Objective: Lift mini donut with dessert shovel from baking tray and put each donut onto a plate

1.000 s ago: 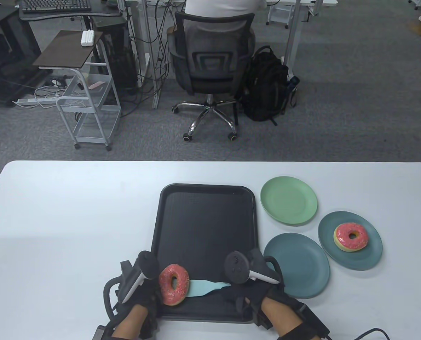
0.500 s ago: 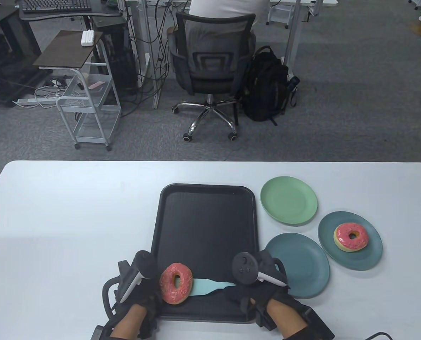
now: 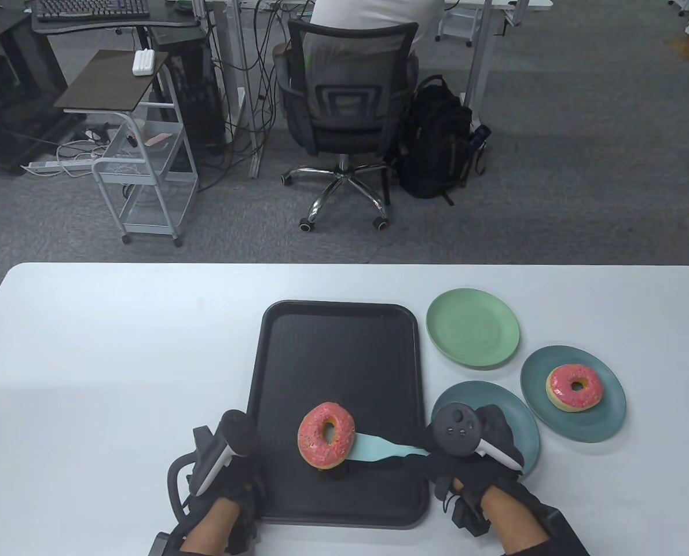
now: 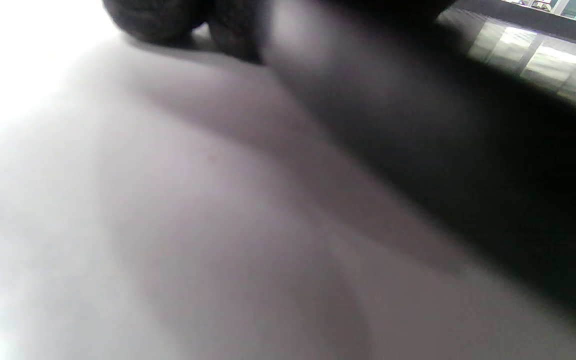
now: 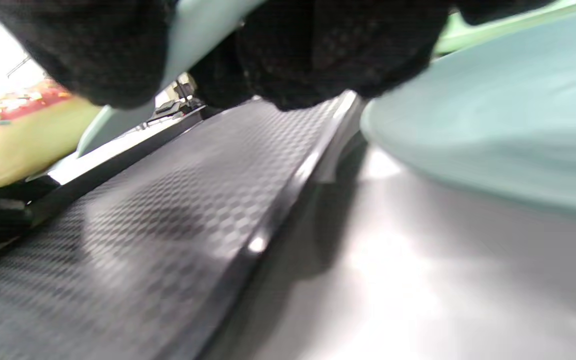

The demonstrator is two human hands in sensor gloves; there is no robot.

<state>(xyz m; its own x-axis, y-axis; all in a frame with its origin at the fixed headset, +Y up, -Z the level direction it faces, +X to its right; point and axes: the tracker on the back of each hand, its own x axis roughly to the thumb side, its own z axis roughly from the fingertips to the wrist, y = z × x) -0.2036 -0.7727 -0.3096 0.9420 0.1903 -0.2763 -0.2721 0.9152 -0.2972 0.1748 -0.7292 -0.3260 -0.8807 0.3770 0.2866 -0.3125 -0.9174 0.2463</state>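
Note:
A pink-frosted donut (image 3: pixel 326 435) rides on the blade of a light-blue dessert shovel (image 3: pixel 382 449), held a little above the front part of the black baking tray (image 3: pixel 338 341). My right hand (image 3: pixel 440 466) grips the shovel's handle at the tray's right edge, just in front of the empty teal plate (image 3: pixel 498 446). In the right wrist view the fingers (image 5: pixel 318 55) wrap the handle (image 5: pixel 195 25), with the donut (image 5: pixel 13 130) at far left. My left hand (image 3: pixel 243 486) rests by the tray's front left corner and holds nothing; its fingers are mostly hidden.
An empty green plate (image 3: pixel 473 336) lies behind the teal one. A second teal plate (image 3: pixel 605 417) at the right carries another pink donut (image 3: pixel 574 387). Beyond the table's far edge stands an office chair (image 3: pixel 344 110) with a person seated.
My right hand has moved right, carrying the shovel and donut away from my left hand toward the tray's middle. The left hand has stayed put.

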